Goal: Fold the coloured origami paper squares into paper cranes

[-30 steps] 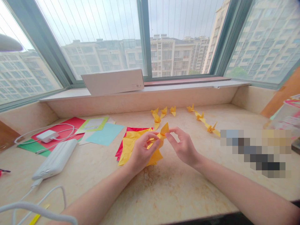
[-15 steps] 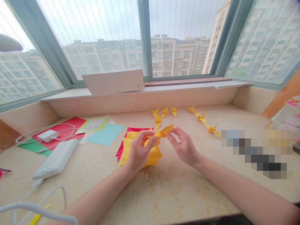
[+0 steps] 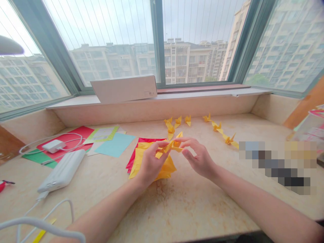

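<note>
The left hand (image 3: 152,162) is pinching a small folded yellow piece (image 3: 176,145) between thumb and fingers, and I am treating that piece as the centre of my clock. At three o'clock the right hand (image 3: 201,158) is waiting close by with thumb and index finger parted; I am not managing to tell whether a fingertip is touching the paper. Its flaps (image 3: 180,134) are sticking out, one toward one o'clock, another toward four, so I am judging the step in hand to be shaping them. The next move, to my mind, is calling for a light right-hand pinch on one flap, with the left thumb pressing firmly against twisting. Toward eight o'clock, yellow sheets (image 3: 139,157) are lying over red sheets (image 3: 131,163). Around twelve, small paper birds (image 3: 171,128) are standing grouped; around two, a slanting row of birds (image 3: 217,127) is sitting. At nine, a pale blue sheet (image 3: 116,144) is lying flat.
</note>
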`<action>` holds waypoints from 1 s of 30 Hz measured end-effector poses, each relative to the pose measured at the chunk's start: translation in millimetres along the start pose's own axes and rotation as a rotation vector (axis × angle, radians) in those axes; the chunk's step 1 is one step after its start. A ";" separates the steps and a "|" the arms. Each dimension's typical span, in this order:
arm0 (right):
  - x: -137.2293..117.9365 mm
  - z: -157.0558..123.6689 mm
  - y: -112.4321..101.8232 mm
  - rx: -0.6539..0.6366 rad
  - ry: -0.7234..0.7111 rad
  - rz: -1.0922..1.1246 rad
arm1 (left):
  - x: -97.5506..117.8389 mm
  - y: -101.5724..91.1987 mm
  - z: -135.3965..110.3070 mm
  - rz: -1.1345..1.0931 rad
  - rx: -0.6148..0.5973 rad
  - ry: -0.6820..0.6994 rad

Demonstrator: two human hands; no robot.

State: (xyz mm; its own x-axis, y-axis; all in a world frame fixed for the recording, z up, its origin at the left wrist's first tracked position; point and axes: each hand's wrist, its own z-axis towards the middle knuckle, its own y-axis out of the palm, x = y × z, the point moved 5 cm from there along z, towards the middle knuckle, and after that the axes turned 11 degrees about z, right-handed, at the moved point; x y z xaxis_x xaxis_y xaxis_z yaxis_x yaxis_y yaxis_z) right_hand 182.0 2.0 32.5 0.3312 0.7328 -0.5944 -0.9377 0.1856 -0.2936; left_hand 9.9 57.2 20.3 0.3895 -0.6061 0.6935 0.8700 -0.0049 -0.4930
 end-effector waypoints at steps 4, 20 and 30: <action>-4.0 -0.9 0.4 -0.020 -0.061 -0.054 | 7.9 -3.4 -1.3 0.206 0.063 0.188; -1.7 1.2 -4.0 0.134 0.012 -0.081 | 8.9 1.4 -4.8 0.333 0.046 0.281; 34.6 1.4 -16.3 0.408 0.369 0.223 | 10.5 0.7 -3.2 0.345 0.003 0.368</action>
State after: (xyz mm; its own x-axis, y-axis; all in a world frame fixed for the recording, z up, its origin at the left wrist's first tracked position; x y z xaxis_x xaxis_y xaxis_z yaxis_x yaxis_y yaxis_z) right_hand 208.6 25.2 17.8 0.0672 0.5208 -0.8510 -0.9293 0.3432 0.1367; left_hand 13.7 48.3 25.5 0.5226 -0.8125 0.2584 0.7101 0.2471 -0.6594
